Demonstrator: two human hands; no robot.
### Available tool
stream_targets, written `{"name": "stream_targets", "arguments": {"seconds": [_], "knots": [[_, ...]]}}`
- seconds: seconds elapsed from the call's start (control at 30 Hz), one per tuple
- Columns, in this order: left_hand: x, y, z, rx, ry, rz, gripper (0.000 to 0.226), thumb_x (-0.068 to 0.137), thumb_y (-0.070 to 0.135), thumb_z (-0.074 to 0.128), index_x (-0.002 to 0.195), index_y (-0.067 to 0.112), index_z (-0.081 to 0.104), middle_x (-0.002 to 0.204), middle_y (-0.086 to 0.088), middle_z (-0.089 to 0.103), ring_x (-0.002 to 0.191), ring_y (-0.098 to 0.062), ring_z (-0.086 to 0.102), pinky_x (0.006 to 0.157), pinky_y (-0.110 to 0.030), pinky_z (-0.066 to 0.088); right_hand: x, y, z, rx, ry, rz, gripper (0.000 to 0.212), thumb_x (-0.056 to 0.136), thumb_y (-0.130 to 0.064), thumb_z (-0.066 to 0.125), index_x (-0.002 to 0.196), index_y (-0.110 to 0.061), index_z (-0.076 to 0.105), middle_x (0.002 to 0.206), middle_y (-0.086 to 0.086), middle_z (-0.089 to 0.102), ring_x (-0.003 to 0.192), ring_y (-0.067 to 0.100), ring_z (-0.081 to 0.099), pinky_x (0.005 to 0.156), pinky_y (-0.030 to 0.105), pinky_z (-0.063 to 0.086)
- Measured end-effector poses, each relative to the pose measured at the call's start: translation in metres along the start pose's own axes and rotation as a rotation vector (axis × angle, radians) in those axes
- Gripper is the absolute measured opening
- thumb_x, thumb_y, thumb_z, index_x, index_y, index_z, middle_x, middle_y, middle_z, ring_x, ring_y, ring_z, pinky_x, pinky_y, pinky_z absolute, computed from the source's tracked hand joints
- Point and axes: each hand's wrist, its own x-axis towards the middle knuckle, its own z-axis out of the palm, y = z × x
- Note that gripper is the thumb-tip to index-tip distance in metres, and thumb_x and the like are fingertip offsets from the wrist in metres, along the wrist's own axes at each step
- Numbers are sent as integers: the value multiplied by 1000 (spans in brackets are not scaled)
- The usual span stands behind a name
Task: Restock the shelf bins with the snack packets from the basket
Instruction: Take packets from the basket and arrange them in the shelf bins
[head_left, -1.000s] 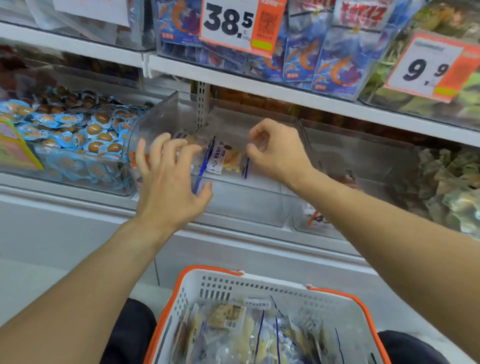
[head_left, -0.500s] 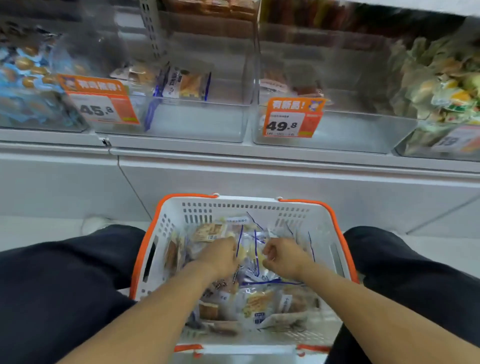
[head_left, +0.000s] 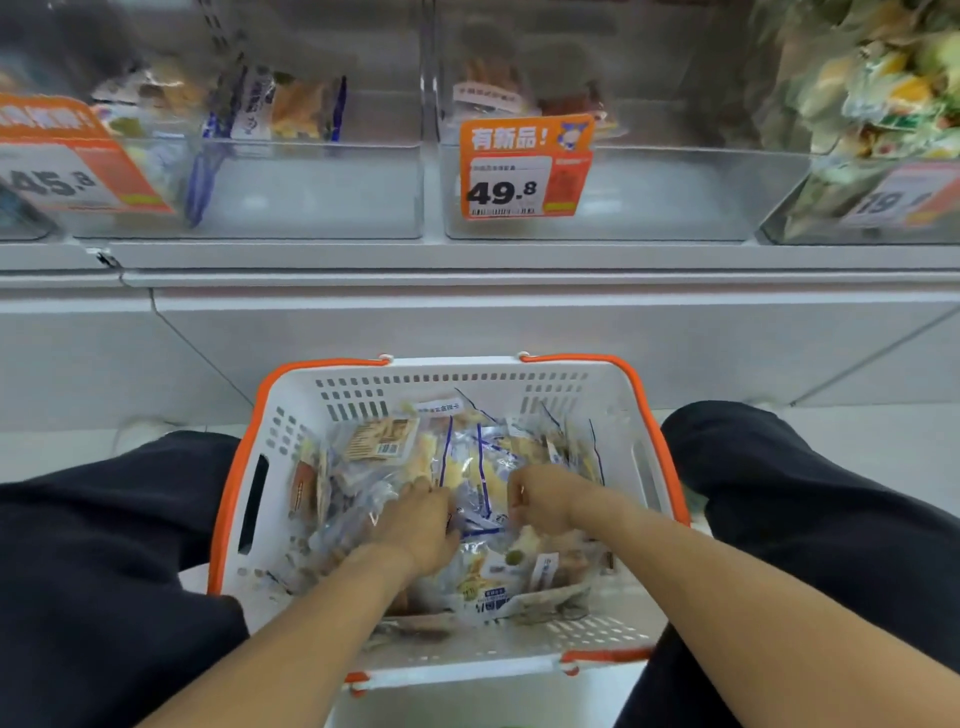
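Observation:
The white basket (head_left: 363, 395) with an orange rim stands on the floor between my knees, full of clear snack packets (head_left: 478, 457) with blue stripes. Both my hands are down inside it. My left hand (head_left: 421, 525) lies on the pile with its fingers curled into the packets. My right hand (head_left: 545, 499) is curled beside it, pinching a packet edge. Above, the clear shelf bin (head_left: 311, 192) holds a few of the same packets (head_left: 291, 104) at its back.
A second clear bin (head_left: 649, 197) to the right carries an orange 49.8 price tag (head_left: 524, 166). Another tag reading 45.8 (head_left: 67, 161) hangs at the left. The far-right bin (head_left: 883, 78) is heaped with green-yellow packets. My dark trouser legs (head_left: 104, 571) flank the basket.
Both hands have left the shelf bin and dropped into the basket, and the view has tilted down with them. Over the last half second they close on packets.

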Motion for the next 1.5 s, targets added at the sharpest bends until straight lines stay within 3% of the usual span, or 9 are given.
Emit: {"name": "stream_targets", "arguments": {"seconds": [0.23, 0.3, 0.5, 0.67, 0.87, 0.97, 1.1, 1.33, 1.5], "knots": [[1, 25, -19, -672, 35, -7, 16, 93, 36, 66, 105, 27, 60, 103, 9, 65, 91, -9, 66, 86, -27, 53, -19, -13, -63, 370, 296, -39, 11, 95, -22, 65, 89, -14, 62, 75, -6, 73, 55, 6, 64, 60, 28, 55], [1, 29, -33, -921, 115, -43, 13, 91, 23, 70, 98, 15, 63, 91, -2, 72, 74, -16, 71, 78, -39, 60, -27, -16, -76, 417, 357, -47, 11, 97, -23, 63, 90, -14, 62, 71, -5, 72, 55, 8, 64, 62, 29, 57], [-4, 31, -64, -1371, 12, -40, 39, 84, 27, 69, 116, 6, 67, 110, -9, 74, 103, -24, 71, 95, -44, 54, -44, -25, -97, 1017, 552, -52, 20, 96, -19, 66, 96, 0, 62, 66, -1, 70, 52, 15, 61, 56, 30, 55], [-16, 37, -98, -1130, 271, 16, 19, 89, 29, 69, 102, 15, 73, 95, 3, 77, 96, -14, 71, 94, -32, 53, -60, -39, -100, 1167, 540, -99, 23, 92, -21, 72, 103, -8, 57, 88, 14, 73, 68, 21, 68, 62, 36, 59], [-32, 38, -154, -923, 473, 30, 16, 89, 29, 72, 84, 14, 73, 75, -5, 74, 71, -29, 67, 70, -42, 54, -74, -64, -74, 754, 853, -230, 66, 78, -43, 82, 130, -31, 43, 116, -13, 57, 87, 1, 65, 68, 20, 55], [-43, 36, -181, -841, 446, 102, 10, 91, 25, 71, 86, 17, 74, 82, -10, 76, 78, -34, 72, 76, -52, 57, -76, -73, -65, 528, 895, -395, 83, 69, -47, 88, 137, -43, 41, 134, -15, 41, 108, 1, 54, 76, 17, 54], [-69, 35, -214, -735, 383, 245, 13, 94, 18, 66, 104, 16, 73, 87, 6, 77, 78, -8, 73, 68, -25, 58, -86, -95, -70, 476, 970, -518, 97, 58, -51, 90, 140, -48, 38, 162, -17, 9, 126, -17, 39, 83, 5, 48], [-94, 3, -268, -636, 604, 324, 66, 79, 67, 66, 99, 4, 66, 90, -17, 72, 78, -22, 68, 76, -52, 55, -83, -142, -108, 426, 1098, -594, 64, 62, -39, 92, 122, -32, 69, 149, -18, 45, 120, -9, 56, 94, 9, 48], [-93, -19, -314, -486, 947, 262, 26, 96, 42, 54, 108, 21, 62, 95, 8, 70, 88, -15, 65, 77, -38, 52, -70, -205, -173, 366, 1155, -611, 51, 67, -34, 91, 113, -19, 76, 142, -15, 55, 116, -3, 60, 98, 20, 52]]}}
